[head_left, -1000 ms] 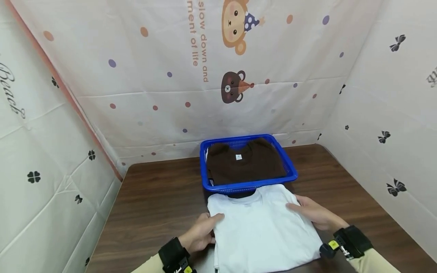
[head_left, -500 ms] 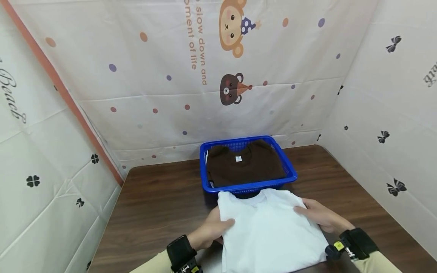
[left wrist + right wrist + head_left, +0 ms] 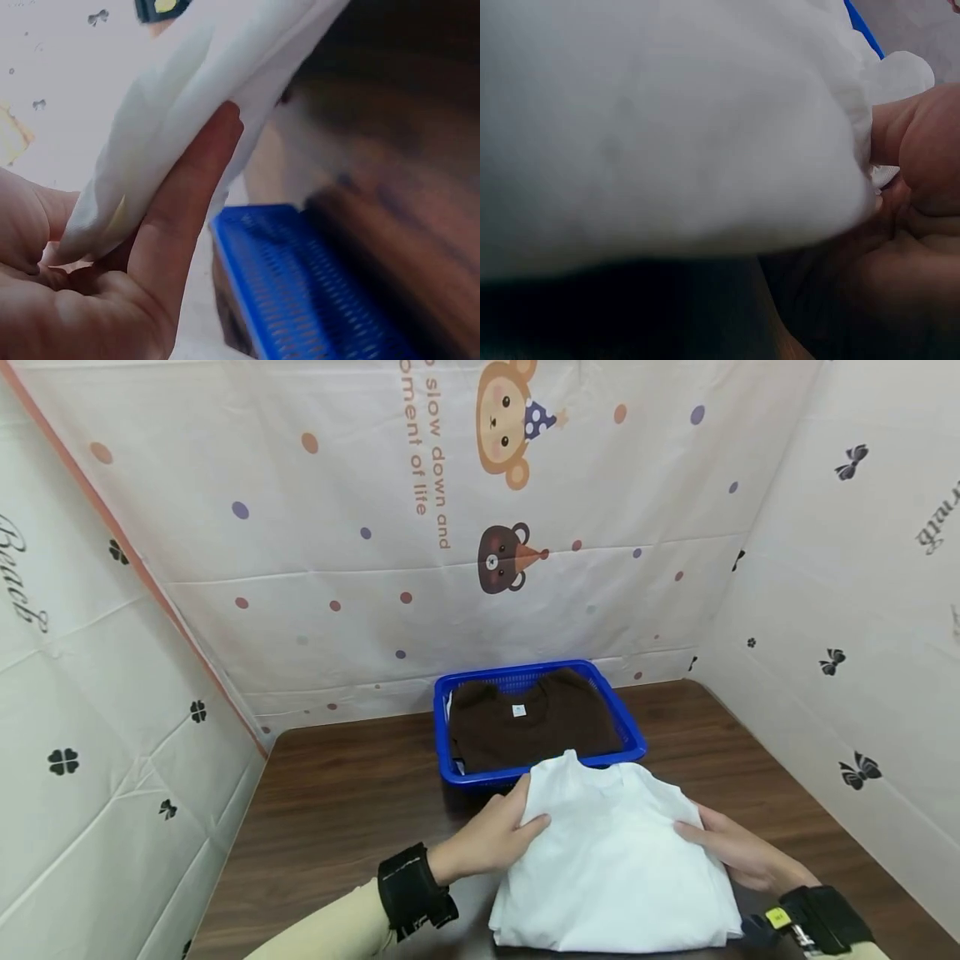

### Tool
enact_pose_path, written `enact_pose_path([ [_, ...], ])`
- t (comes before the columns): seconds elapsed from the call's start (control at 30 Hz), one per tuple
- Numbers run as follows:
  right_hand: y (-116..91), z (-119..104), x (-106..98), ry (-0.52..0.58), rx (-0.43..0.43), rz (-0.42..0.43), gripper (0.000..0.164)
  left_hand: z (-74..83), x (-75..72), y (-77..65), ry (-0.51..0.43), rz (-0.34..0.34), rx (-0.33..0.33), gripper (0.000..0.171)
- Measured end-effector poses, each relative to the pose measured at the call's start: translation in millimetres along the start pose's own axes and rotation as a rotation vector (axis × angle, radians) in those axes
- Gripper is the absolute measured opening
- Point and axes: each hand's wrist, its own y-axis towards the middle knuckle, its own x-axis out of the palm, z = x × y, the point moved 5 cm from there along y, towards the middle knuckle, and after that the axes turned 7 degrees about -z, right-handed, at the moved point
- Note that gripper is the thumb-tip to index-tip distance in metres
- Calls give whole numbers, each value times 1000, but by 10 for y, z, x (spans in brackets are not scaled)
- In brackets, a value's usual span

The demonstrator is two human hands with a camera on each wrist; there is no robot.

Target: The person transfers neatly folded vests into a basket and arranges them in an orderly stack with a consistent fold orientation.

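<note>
A folded white T-shirt (image 3: 618, 860) is held between my two hands in front of the blue basket (image 3: 637, 745), its neckline overlapping the basket's near rim in the head view. My left hand (image 3: 491, 831) grips its left edge, thumb on top; the left wrist view has the fingers (image 3: 184, 202) running under the cloth. On the opposite edge my right hand (image 3: 742, 852) pinches the shirt with the thumb above, its other fingers partly hidden beneath. Inside the basket lies a folded brown T-shirt (image 3: 540, 727) with a small white neck label.
The basket stands on a dark wood table (image 3: 337, 810), near its back edge. Printed white cloth (image 3: 337, 635) hangs behind the table, and more covers both sides. Black bands (image 3: 412, 893) are strapped round both wrists.
The white T-shirt has moved to the right and slightly up, its neckline now over the basket's near rim. Both hands moved right with it, and the left hand slid higher along its edge.
</note>
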Motion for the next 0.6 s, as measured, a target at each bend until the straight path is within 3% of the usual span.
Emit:
enact_pose_path([
  [0.2,-110,-68,-30,-31,-7,-3,75,49,-240,71,-54,26,15,48],
  [0.47,-206,-273,-49,57,-94,-51,58,25,-538,79,-213,48,12,57],
  [0.6,-185,-419,-47,42,-113,-3,61,-44,-636,78,-284,53,1,57],
])
